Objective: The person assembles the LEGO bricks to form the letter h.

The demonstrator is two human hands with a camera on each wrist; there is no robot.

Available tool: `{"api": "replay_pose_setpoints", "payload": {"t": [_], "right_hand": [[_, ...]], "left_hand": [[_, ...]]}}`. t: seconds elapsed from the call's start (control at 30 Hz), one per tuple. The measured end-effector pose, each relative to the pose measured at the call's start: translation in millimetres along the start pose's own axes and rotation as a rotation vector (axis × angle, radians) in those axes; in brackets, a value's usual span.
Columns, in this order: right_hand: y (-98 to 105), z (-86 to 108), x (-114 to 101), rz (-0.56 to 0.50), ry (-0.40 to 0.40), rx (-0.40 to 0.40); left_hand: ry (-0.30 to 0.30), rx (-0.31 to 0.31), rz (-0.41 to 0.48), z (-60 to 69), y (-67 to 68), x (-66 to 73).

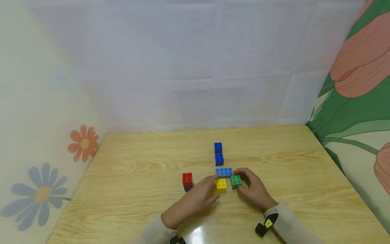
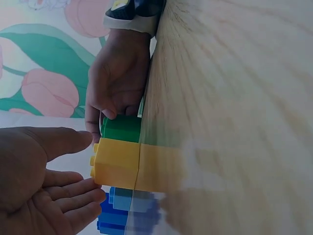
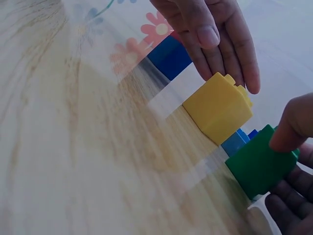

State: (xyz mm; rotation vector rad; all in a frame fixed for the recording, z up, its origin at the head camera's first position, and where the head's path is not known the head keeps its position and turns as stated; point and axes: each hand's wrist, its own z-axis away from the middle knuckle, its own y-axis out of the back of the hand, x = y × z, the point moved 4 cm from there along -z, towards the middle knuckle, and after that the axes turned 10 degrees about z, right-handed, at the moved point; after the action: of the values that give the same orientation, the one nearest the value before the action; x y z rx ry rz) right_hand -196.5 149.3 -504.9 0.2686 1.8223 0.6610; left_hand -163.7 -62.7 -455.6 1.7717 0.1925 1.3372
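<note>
On the table a yellow block (image 1: 221, 185) stands in front of a flat light blue brick (image 1: 223, 172). Right of the yellow one is a green block (image 1: 236, 182), which my right hand (image 1: 256, 191) pinches between thumb and fingers; the right wrist view shows the thumb on the green block (image 3: 261, 161). My left hand (image 1: 195, 203) is beside the yellow block's left side, fingers extended and thumb apart. In the left wrist view the fingers of the left hand (image 2: 44, 181) are close to the yellow block (image 2: 117, 164); whether they touch it I cannot tell.
Two dark blue blocks (image 1: 218, 147) (image 1: 219, 159) stand in a line behind the light blue brick. Left of my left hand a red block (image 1: 187, 178) sits on a dark blue one (image 1: 188, 188). A white sheet (image 1: 198, 84) hangs behind the wooden table (image 1: 137, 169).
</note>
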Motion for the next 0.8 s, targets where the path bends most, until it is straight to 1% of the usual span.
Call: {"api": "replay_pose_setpoints", "payload": {"t": [0.13, 0.27, 0.43, 0.53, 0.63, 0.7, 0.8], "right_hand": [[0.8, 0.3, 1.6, 0.001, -0.010, 0.004], [0.9, 0.2, 2.0, -0.001, -0.009, 0.002], [0.1, -0.5, -0.2, -0.005, -0.046, -0.012], [2.6, 0.0, -9.6, 0.002, -0.063, -0.022], [7.6, 0.8, -23.6, 0.007, -0.070, -0.030], [11.4, 1.5, -32.1, 0.007, -0.071, -0.032], [14.1, 2.2, -38.1, 0.008, -0.068, -0.031]], "left_hand": [[0.022, 0.003, -0.001, -2.4, 0.2, -0.3], [0.059, 0.005, 0.001, -5.5, -0.4, -1.5], [0.114, 0.005, 0.029, -10.1, -2.3, -6.3], [0.144, 0.004, 0.040, -12.9, -3.1, -9.3], [0.160, 0.004, 0.040, -15.2, -3.7, -11.7], [0.153, 0.005, 0.038, -16.1, -4.1, -12.3], [0.140, 0.008, 0.037, -16.2, -3.8, -11.7]]}}
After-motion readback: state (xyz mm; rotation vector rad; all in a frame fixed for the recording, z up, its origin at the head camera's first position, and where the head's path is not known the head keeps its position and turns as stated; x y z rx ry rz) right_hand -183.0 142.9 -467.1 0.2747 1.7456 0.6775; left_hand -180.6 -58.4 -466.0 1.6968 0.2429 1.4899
